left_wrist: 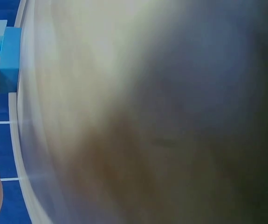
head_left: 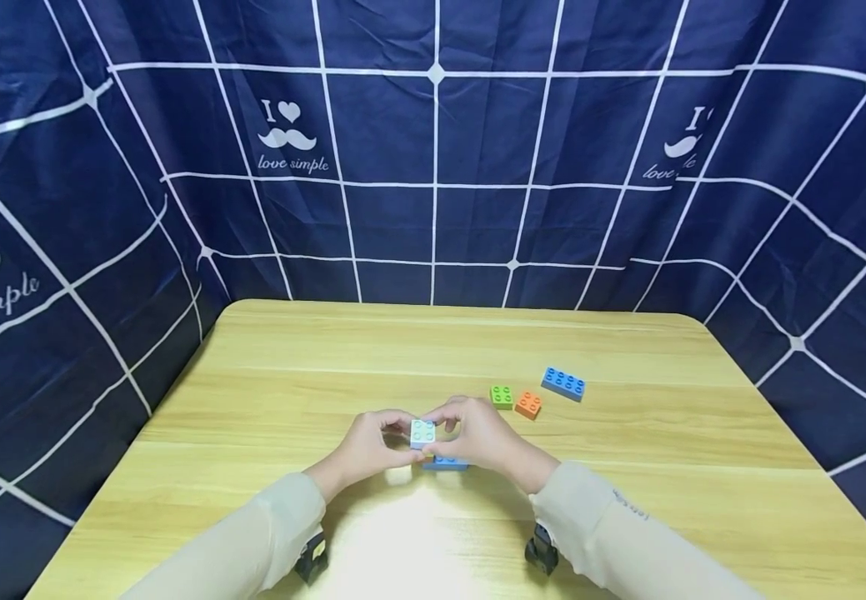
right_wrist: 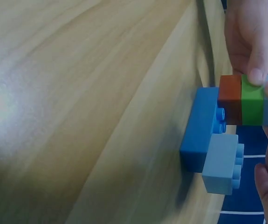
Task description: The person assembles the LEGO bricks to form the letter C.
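Both your hands are grasping the same thing: a small brick stack, pinched between thumbs and fingers, roughly centred in front of you. Top to bottom: pale blue top brick (head_left: pixel 422 432), green middle brick (right_wrist: pixel 252 106), orange-red lower brick (right_wrist: pixel 230 100). Your left hand (head_left: pixel 371 445) comes in from the left, thumb on the green one in the right wrist view. Your right hand (head_left: pixel 482 437) closes from the other side, thumb on the pale blue top. Neither is released.

The stack stands at the left end of a long blue brick (right_wrist: pixel 199 126), a couple of studs showing beside it. Second pale blue brick (right_wrist: pixel 219 163) is at the right end, studs up. Can't tell if the long one touches the bench (head_left: pixel 267 392).

Loose to your right, beyond the right hand: lime brick (head_left: pixel 502 398), orange spare (head_left: pixel 528 406) just beside it, eight-stud blue spare (head_left: pixel 563 384) a bit farther out. All three are studs up.

Left wrist view is mostly blur; brick edges at its left border only. Grid-print blue curtain (head_left: pixel 380 221) behind the bench.
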### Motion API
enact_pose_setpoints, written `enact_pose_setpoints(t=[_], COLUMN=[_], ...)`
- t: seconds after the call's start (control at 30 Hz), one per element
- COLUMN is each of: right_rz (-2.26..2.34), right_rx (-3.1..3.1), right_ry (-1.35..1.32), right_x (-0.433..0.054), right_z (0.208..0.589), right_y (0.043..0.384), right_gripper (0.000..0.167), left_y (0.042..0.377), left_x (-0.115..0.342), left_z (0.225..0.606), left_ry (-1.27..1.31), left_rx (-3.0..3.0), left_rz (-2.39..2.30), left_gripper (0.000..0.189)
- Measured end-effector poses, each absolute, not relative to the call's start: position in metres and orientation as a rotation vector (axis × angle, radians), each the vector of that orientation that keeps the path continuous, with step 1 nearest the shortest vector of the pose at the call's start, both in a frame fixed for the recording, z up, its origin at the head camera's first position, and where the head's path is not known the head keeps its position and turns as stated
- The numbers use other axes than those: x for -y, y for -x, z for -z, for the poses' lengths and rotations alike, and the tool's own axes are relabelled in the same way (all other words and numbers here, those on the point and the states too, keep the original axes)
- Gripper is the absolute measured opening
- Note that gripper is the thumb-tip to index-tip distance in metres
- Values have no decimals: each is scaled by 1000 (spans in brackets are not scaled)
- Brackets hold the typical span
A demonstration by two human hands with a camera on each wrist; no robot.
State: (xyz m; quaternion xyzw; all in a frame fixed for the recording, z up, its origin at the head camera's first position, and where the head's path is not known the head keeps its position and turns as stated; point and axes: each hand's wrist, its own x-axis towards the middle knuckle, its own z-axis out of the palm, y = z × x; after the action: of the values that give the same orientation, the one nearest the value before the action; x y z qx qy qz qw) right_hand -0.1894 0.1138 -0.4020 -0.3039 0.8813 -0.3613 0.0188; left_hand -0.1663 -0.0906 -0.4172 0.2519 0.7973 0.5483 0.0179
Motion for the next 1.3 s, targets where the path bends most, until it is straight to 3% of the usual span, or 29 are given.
enact_pose_setpoints(t=[0.4,0.63,0.87,1.0,1.3], right_rz=[1114,1189,1254,1271,1389], right_rx=[-2770,-2782,-2719,-2691,-2924], right_ry=[901,887,890,879,581], right_x=[-113,-114,-120,-133,-185], right_z=[407,412,417,418,430], right_y=[186,182,179,182,200], right_gripper=[32,37,41,45,45], left_y=[165,179,181,180,178], left_x=[92,92,93,92,91], left_z=[422,451,453,453,452], left_ry=[-758,-717,-740,-745,-701], left_rx=[-2425,-2397,-2436,-2465,-2480], left_rz=[-1833,-1857,-1816,-1797,-1795], left_gripper=[32,32,29,29,30])
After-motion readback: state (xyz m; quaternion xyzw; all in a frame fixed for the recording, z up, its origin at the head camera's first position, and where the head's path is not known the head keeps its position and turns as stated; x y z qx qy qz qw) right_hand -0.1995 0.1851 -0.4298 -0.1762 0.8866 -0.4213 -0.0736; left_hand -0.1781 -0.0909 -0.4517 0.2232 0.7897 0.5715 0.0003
